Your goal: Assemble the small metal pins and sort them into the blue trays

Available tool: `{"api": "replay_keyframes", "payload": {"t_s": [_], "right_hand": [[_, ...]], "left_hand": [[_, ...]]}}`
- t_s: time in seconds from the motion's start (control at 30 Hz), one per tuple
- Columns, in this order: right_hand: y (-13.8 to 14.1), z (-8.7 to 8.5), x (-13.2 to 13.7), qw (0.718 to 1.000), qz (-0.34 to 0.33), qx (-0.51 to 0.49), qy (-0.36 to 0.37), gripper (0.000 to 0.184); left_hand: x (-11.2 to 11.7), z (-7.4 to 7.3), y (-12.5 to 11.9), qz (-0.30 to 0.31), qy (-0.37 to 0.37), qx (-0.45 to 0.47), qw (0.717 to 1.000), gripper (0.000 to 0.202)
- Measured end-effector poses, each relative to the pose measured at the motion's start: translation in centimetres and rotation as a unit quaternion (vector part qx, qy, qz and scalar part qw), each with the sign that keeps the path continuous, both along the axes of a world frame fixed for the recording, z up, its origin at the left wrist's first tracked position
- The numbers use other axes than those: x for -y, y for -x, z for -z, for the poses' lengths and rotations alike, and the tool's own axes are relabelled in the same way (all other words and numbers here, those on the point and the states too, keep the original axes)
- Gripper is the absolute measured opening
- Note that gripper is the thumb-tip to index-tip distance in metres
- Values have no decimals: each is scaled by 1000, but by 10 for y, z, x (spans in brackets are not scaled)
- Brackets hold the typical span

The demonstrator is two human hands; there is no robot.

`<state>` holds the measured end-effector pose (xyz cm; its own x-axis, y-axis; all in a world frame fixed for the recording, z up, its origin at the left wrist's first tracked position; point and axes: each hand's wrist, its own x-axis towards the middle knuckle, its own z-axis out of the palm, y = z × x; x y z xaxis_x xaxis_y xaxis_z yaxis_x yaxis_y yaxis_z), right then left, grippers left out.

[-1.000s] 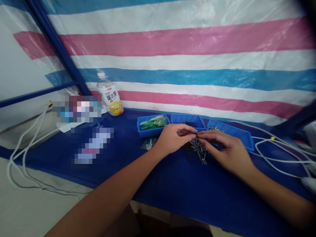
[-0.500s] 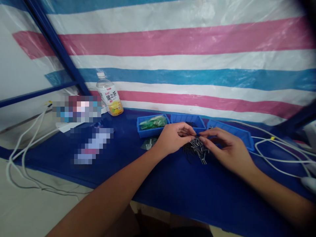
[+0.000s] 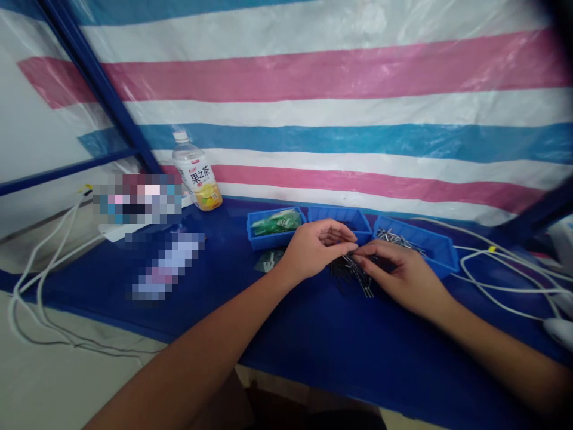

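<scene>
Striped plastic tarpaulin [image 3: 313,71] behind blue-topped table [image 3: 358,370]

blurred: pixelated block [image 3: 136,199], pixelated strip [image 3: 165,267] | too small: pile's metal pieces [image 3: 351,276]

The camera sits on the person's head and looks forward and down. It is close to the blue table [image 3: 358,352] and looks across it at the striped plastic sheet [image 3: 313,77] on the far side. The left hand [image 3: 317,248] and right hand [image 3: 403,272] are near the middle of the view, and the arms reach in from the near side.
</scene>
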<state>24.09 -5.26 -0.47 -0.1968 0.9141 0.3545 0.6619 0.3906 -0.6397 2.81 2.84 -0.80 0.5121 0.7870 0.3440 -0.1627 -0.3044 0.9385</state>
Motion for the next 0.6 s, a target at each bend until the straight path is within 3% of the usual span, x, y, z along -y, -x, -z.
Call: {"api": "replay_keyframes", "payload": {"t_s": [0.27, 0.47, 0.6], "right_hand": [[5, -1, -2, 995, 23, -80, 64, 29], [5, -1, -2, 998, 2, -54, 26, 24], [3, 1, -2, 999, 10, -51, -1, 21]], "left_hand": [[1, -1, 1, 10, 11, -10, 1000, 23], [2, -1, 1, 38, 32, 7, 999, 28], [3, -4, 2, 21, 12, 5, 1000, 37]]}}
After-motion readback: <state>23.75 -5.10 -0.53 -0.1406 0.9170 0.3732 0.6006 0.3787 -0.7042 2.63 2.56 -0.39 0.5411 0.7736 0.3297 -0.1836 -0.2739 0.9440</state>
